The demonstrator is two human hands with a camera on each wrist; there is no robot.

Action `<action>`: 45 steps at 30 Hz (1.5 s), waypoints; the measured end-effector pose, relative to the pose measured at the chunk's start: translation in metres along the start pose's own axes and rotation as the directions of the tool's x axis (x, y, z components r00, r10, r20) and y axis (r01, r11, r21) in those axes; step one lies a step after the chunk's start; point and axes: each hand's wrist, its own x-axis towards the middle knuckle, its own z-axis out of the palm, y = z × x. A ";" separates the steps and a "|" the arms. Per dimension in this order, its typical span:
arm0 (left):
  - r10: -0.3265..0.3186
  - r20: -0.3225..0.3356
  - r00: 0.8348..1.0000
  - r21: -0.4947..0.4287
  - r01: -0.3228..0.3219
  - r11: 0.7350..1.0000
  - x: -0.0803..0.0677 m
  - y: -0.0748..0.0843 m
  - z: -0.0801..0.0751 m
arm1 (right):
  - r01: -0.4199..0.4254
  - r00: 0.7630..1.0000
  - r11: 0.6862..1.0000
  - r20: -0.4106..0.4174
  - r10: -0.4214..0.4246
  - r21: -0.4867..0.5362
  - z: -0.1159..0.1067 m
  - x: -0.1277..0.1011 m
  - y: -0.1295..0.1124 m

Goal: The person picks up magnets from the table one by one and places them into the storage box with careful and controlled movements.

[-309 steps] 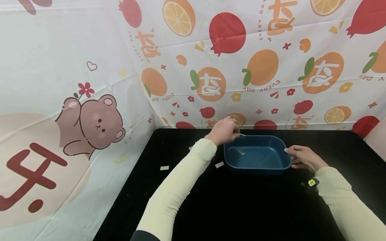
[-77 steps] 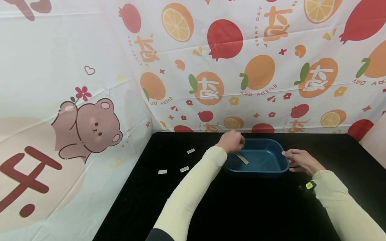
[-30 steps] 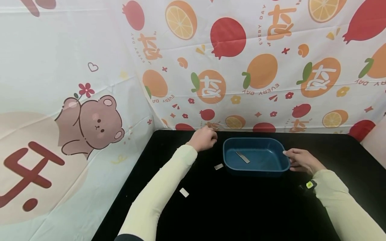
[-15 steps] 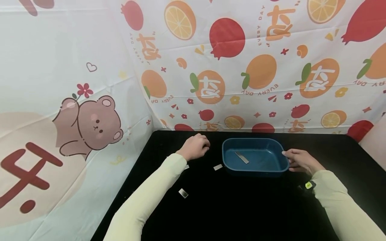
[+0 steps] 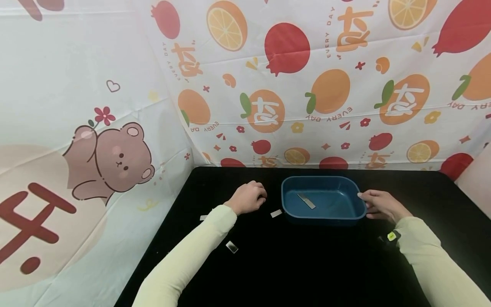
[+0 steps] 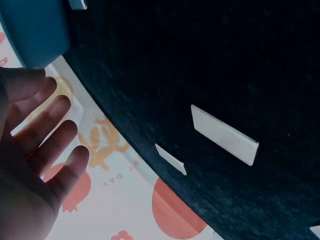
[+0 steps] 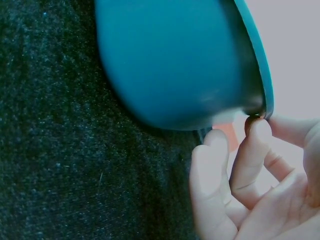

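Note:
In the head view a blue plastic basin [image 5: 324, 217] stands toward the back of the black table. My right hand [image 5: 385, 204] pinches its right rim between thumb and fingers, as the right wrist view shows close up on the basin [image 7: 165, 60]. Inside lies a narrow grey strip [image 5: 307, 201], set diagonally. My left hand [image 5: 247, 197] hovers left of the basin, fingers loosely bent, and nothing shows between them in the left wrist view. Small flat rectangular pieces lie around it: one piece [image 5: 276, 213] beside the basin, another [image 5: 232, 246] nearer, a third [image 5: 203, 217] partly behind the sleeve.
The left wrist view shows a larger-looking pale piece [image 6: 225, 134] and a smaller pale piece [image 6: 171, 159] near the table's far edge. A fruit-printed cloth [image 5: 291, 106] hangs right behind the table, and a bear-printed cloth [image 5: 126, 157] borders its left side.
My left hand has left the basin, moved left, then slightly nearer. Since the oldest frame, the short piece in the basin has given way to a longer strip. My right hand keeps its grip.

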 end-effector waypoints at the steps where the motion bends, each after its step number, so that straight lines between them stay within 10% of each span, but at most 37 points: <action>1: 0.004 0.001 1.000 0.006 -0.004 1.000 0.000 0.000 0.001 | -0.002 1.000 1.000 -0.002 0.002 0.003 0.000 0.000 0.000; 45: 0.017 0.071 0.997 0.082 -0.022 0.996 0.006 0.019 0.035 | -0.001 1.000 1.000 -0.001 0.001 0.016 -0.001 0.004 0.006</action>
